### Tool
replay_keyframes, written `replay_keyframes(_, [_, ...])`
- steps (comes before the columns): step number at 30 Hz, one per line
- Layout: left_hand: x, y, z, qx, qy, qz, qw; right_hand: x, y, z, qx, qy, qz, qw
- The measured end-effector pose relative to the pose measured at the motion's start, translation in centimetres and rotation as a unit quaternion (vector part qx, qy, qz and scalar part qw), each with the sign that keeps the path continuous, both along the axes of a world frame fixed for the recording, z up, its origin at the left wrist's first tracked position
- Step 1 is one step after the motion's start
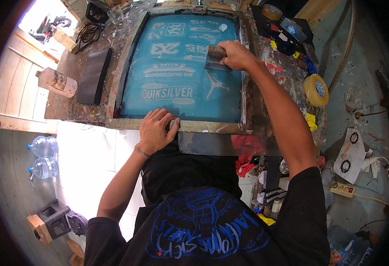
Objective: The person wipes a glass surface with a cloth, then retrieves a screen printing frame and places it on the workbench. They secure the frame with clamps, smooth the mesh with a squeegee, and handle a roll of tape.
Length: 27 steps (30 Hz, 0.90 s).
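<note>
A silk screen (167,73) with turquoise mesh and pale designs lies on the worktable in a worn wooden frame (207,126). My right hand (238,56) is closed on a squeegee (214,63) with a brown upper part and a dark lower edge, at the mesh's right side. Whether its edge touches the mesh I cannot tell. At the frame's near bar, my left hand (158,129) has its fingers bent over the wood, the thumb to the right. A small white scrap (223,27) sits on the mesh near the far right corner.
Left of the frame are a dark flat block (95,76), a stained white bottle (57,82) and a black cable (88,36). Along the right edge lie tape rolls (316,90) and yellow scraps. A hinge clamp (199,8) holds the frame's far side. Red cloth (245,153) hangs below.
</note>
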<state>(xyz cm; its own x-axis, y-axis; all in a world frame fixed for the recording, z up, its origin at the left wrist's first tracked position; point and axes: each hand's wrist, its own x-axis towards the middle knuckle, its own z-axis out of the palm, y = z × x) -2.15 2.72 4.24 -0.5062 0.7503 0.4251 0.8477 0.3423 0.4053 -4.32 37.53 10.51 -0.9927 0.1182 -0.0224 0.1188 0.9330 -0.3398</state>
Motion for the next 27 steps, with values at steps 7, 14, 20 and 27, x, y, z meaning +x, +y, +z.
replay_keyframes(7, [0.15,-0.03,0.23,-0.004,-0.008,0.001,1.0,0.3,-0.38,0.59,0.013,0.003,0.01,1.0])
replay_keyframes(14, [0.13,-0.02,0.22,-0.002,-0.004,0.001,1.0,0.24,-0.33,0.33,0.015,0.001,0.005,1.0])
replay_keyframes(20, [0.16,-0.01,0.18,-0.003,-0.013,0.003,1.0,0.33,-0.25,-0.35,0.021,0.027,0.017,0.999])
replay_keyframes(27, [0.13,0.04,0.12,-0.004,-0.003,0.003,1.0,0.64,-0.45,-0.27,0.035,0.035,0.017,0.999])
